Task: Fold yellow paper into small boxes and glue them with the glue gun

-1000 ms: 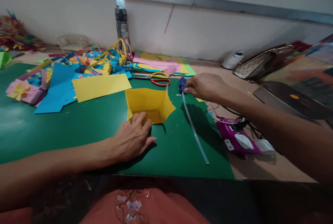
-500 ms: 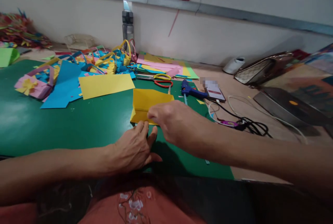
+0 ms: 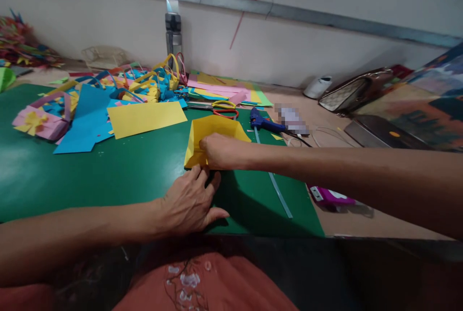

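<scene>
A folded sheet of yellow paper [image 3: 220, 125] stands on the green mat, its back flap raised like an open box or pocket. Inside the fold, my right hand [image 3: 226, 152] presses down with curled fingers; whatever they may pinch is hidden. Along the paper's near edge rest the fingertips of my left hand [image 3: 190, 200], its thumb spread wide on the mat. A flat yellow sheet [image 3: 148, 119] lies to the left of the folded one. Behind the fold are red- and yellow-handled scissors [image 3: 224, 108].
A blue glue gun [image 3: 262, 120] with a clear glue stick [image 3: 280, 195] lies on the right, near a phone [image 3: 292, 120]. Blue sheets [image 3: 81, 123] and small paper baskets [image 3: 45, 118] crowd the left back. A purple power strip [image 3: 331, 197] sits below my right forearm.
My right hand has moved left and up, deeper into the fold. The folded paper now stands wider open and slightly turned. My left hand stays at its near edge.
</scene>
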Demonstrator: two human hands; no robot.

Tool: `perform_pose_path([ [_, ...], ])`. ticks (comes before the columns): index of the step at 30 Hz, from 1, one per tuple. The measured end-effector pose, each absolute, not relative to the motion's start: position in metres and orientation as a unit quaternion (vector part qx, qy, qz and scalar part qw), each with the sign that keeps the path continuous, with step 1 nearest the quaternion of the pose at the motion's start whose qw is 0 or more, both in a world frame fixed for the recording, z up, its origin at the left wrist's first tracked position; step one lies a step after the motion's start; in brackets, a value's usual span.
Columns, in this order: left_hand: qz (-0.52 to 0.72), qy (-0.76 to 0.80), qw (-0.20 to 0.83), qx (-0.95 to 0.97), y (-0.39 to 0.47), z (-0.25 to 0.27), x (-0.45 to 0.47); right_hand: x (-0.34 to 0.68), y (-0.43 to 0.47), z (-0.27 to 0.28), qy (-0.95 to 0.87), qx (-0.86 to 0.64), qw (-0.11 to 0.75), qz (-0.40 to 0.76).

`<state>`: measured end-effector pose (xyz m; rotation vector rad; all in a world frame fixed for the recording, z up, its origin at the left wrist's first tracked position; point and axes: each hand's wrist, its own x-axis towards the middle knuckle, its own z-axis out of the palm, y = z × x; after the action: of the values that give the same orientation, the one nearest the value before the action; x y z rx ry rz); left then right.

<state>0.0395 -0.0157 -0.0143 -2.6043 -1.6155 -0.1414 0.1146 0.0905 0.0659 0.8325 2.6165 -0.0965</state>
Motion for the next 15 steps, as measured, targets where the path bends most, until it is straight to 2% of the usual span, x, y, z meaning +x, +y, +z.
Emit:
perform_pose_path([
  [15,-0.052,-0.535,0.058,-0.841,-0.0149,-0.0143,0.0415,0.1111,0.0921,0.0642,0.93,0.323,0.174,0.011],
])
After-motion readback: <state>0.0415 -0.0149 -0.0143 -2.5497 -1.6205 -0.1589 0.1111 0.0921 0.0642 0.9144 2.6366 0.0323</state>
